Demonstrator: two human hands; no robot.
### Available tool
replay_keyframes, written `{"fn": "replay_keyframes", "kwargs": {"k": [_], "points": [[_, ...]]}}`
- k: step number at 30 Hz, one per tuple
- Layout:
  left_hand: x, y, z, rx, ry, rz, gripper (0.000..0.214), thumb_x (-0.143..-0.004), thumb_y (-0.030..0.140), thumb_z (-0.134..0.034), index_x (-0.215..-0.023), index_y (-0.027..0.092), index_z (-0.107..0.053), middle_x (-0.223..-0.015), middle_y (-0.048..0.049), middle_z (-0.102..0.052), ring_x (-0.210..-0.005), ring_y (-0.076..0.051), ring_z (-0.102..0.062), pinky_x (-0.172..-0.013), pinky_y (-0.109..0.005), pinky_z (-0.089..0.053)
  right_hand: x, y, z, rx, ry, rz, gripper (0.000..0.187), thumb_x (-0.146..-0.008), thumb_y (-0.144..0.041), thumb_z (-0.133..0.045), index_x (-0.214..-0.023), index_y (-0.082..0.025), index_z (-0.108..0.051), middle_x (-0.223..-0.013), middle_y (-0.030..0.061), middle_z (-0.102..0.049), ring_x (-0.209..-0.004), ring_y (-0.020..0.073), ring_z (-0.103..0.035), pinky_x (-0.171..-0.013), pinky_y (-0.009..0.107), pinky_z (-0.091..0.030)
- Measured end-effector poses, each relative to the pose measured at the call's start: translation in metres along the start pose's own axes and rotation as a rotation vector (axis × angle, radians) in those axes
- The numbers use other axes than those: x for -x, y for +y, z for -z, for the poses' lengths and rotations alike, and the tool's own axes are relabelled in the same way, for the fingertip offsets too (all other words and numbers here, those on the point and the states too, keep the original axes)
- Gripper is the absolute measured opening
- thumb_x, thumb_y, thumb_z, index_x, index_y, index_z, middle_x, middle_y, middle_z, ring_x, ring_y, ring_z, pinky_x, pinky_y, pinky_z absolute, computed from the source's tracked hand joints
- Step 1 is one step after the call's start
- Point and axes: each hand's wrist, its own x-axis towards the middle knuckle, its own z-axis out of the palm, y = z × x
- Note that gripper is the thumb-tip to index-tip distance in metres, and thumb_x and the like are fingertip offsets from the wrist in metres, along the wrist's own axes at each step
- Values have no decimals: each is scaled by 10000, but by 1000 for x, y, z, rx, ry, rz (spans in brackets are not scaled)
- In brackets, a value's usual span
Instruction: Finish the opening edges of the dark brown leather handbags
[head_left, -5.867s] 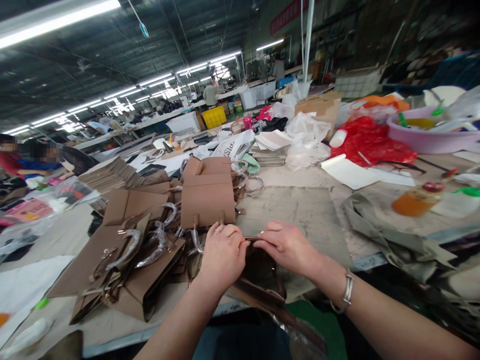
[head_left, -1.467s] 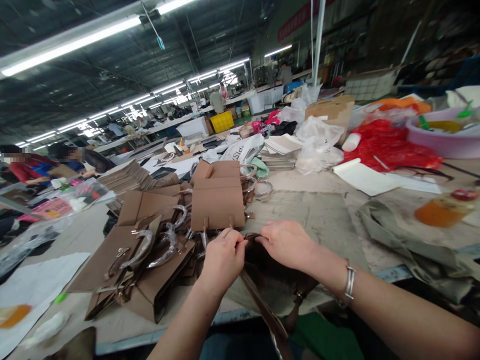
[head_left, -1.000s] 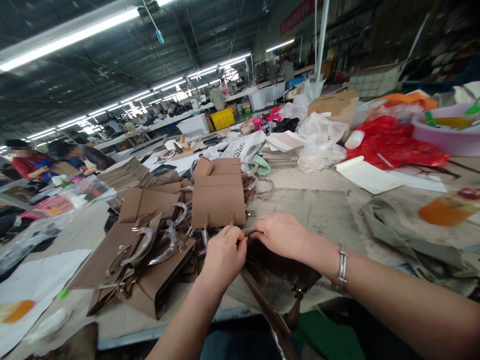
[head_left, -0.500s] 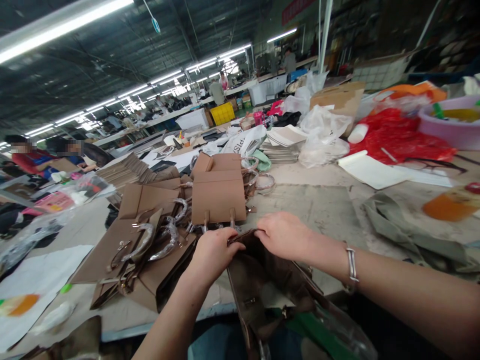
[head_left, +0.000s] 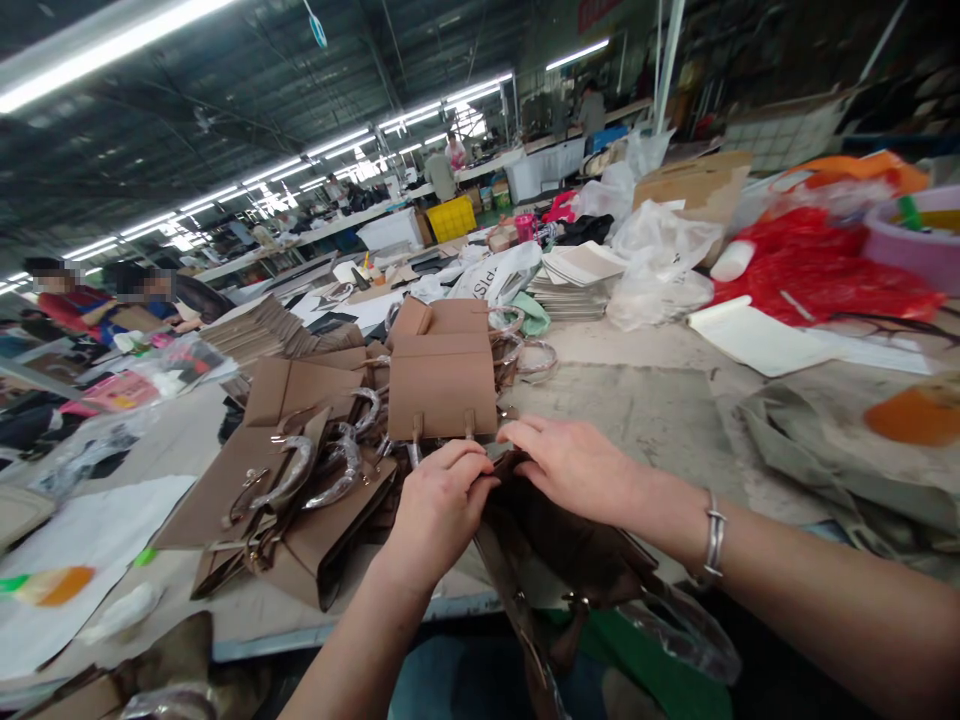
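A dark brown leather bag [head_left: 570, 555] lies at the near edge of the worktable [head_left: 637, 410], partly hanging over it. My left hand [head_left: 439, 505] pinches the bag's top edge with curled fingers. My right hand [head_left: 574, 465] grips the same edge from the right, fingers bent over it; a metal bracelet sits on that wrist. Just beyond my hands lies a pile of tan bags [head_left: 322, 440] with plastic-wrapped handles, one tan bag [head_left: 442, 385] flat on top.
Red plastic [head_left: 810, 285], clear bags, a paper stack [head_left: 581, 270] and a pink basin [head_left: 911, 245] crowd the far right. An orange bottle [head_left: 911, 415] and grey-green cloth [head_left: 817, 455] lie at right. Two people sit at far left; others stand in the distance.
My hands stayed together on the dark bag's top edge, shifting it slightly. The bag was lifted and opened half a second ago, and now its edge is pressed together again.
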Motion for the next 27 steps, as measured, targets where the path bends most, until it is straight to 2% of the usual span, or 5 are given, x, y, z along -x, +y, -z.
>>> {"fn": "replay_keyframes", "kwargs": {"k": [7,12,17,27], "points": [[6,9,-4,18,34,138,87,-792,226,-645,-715,203,-613,-798,3,-668,-767,-148,-621,-741,-270,-481,2,1,-1,-10,30,21,232,-847,-118,-484,-1043,-218,-558,-957,15,-610,-806,163,-584,-632,252,-365],[7,7,-11,29,129,221,113,-774,187,-619,-661,190,-605,-737,-3,-664,-716,-151,-624,-691,-268,-478,-2,0,-4,-16,18,59,198,-899,-211,-492,-1046,-233,-623,-942,13,-629,-810,160,-594,-659,253,-386],[6,2,-14,62,187,221,122,-758,179,-596,-636,186,-590,-703,-6,-656,-698,-152,-623,-674,-267,-482,-10,-2,-3,-3,-26,50,193,-919,-249,-479,-983,-226,-660,-936,18,-653,-830,156,-605,-686,252,-404],[9,-4,-13,122,180,238,137,-749,155,-588,-617,184,-568,-696,5,-642,-700,-140,-606,-666,-248,-461,-20,-14,-4,16,-30,2,223,-883,-275,-453,-899,-217,-667,-904,38,-666,-835,184,-606,-712,269,-420]]}}
